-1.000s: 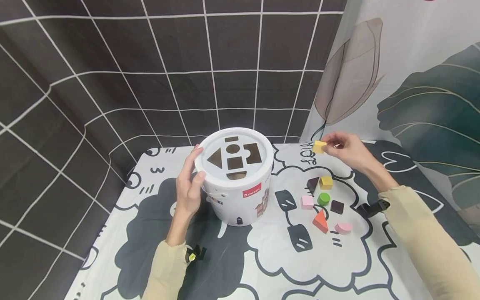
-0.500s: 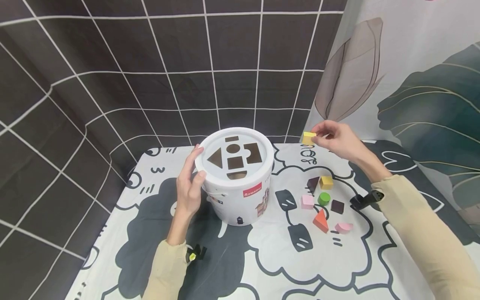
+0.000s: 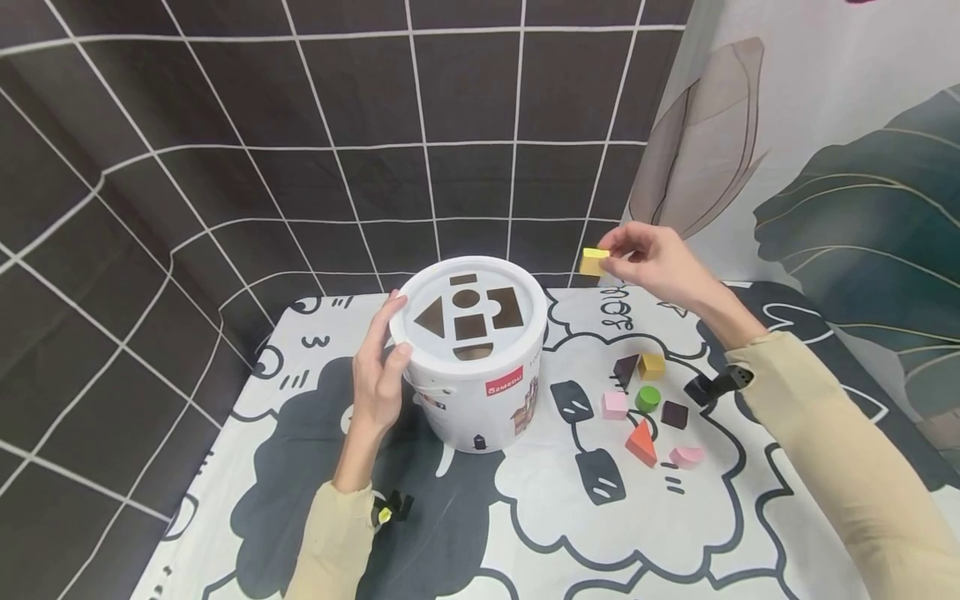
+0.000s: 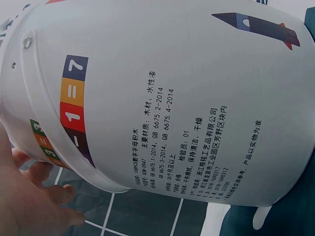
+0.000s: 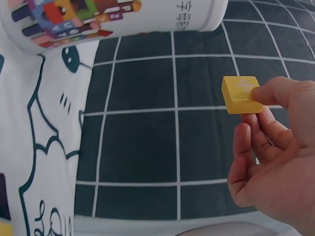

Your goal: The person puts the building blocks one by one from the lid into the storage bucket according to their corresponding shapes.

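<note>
A white bucket (image 3: 465,408) stands upright on the patterned cloth, its lid (image 3: 450,268) cut with several shaped holes. My left hand (image 3: 378,375) rests against the bucket's left side, fingers and thumb spread at the rim; the left wrist view shows fingers beside the upper edge. To the right of the bucket, above the cloth's far edge, my right hand (image 3: 652,260) pinches a yellow block (image 3: 594,261) between thumb and fingers. The right wrist view shows the same yellow block (image 5: 241,94) apart from the bucket (image 5: 162,19).
Right of the bucket lie several loose blocks, among them a yellow block (image 3: 652,367), a green cylinder (image 3: 648,397), a pink cube (image 3: 615,405), a red-orange triangular block (image 3: 641,443) and a pink rounded block (image 3: 686,456). A dark gridded curtain (image 3: 480,100) hangs behind.
My right hand has moved left and upward with the yellow block, closer to the bucket. The left hand, the bucket and the loose blocks have stayed in place.
</note>
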`<action>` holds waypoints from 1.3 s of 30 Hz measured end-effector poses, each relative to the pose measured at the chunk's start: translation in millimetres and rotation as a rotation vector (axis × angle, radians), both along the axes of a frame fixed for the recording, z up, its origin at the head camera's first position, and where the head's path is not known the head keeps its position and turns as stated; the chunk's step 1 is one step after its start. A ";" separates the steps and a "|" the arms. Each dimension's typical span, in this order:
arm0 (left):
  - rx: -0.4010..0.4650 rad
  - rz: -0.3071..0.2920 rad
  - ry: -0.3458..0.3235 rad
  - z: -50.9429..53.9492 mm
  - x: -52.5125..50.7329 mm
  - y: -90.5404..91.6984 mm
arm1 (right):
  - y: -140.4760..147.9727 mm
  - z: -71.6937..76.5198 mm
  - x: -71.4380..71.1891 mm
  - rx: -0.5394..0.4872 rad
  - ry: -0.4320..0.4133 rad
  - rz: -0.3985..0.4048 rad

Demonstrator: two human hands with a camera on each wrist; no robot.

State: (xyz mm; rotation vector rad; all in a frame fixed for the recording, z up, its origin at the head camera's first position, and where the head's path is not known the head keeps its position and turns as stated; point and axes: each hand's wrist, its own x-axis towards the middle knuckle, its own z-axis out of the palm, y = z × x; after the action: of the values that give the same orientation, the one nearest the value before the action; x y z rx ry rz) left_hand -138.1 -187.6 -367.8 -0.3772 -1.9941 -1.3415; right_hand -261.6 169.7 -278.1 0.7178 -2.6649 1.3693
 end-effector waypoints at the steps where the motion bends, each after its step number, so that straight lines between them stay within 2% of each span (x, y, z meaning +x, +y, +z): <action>1: 0.000 0.001 0.000 -0.2 0.1 -0.2 | -2.6 1.1 -0.3 -0.002 0.006 0.007; 18: 0.016 -0.019 0.004 0.0 -0.5 -0.4 | -45.9 18.9 -2.4 -0.019 0.056 0.109; 25: 0.023 -0.021 0.003 -0.2 -0.5 -0.3 | -64.2 26.3 -1.9 -0.056 0.063 0.174; 39: 0.011 -0.018 0.015 0.3 -0.6 -0.4 | -99.7 26.2 -9.2 -0.077 0.083 0.283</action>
State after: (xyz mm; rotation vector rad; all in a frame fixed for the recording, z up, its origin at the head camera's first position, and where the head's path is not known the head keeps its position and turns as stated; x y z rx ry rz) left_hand -138.6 -188.0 -367.5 -0.4001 -1.9751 -1.3561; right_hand -270.8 70.0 -251.9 1.1505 -2.5053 1.4559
